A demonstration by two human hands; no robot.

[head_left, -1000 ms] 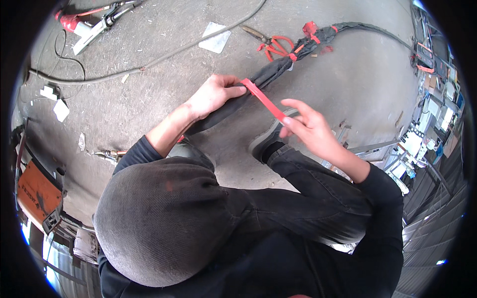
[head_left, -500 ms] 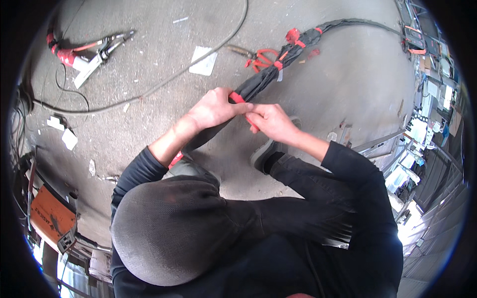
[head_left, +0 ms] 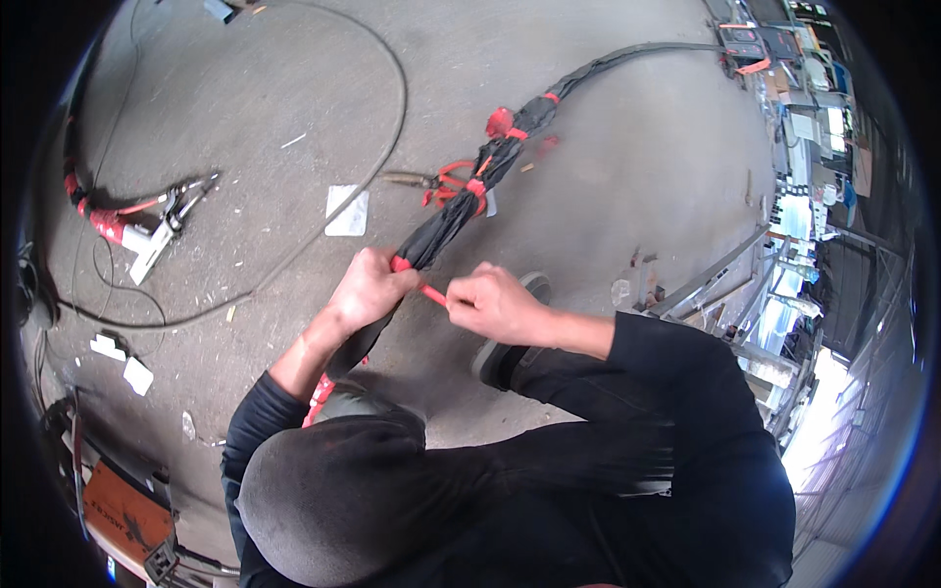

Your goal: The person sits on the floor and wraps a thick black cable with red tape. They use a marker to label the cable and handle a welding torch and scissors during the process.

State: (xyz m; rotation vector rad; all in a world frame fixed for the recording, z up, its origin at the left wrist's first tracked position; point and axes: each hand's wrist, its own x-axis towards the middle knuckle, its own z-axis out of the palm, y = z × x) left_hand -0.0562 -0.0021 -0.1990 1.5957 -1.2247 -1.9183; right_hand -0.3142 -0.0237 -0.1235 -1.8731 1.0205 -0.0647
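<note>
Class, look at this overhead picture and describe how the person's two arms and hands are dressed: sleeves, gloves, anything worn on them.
Both arms wear long black sleeves. The left sleeve is pushed up, baring much of the forearm; the right sleeve ends near the wrist. The left hand and right hand are bare: no gloves. No watch, ring or strap shows on either.

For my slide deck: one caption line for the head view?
Left hand grips a black cable bundle on the concrete floor while the right hand pulls red tape at it.
</note>
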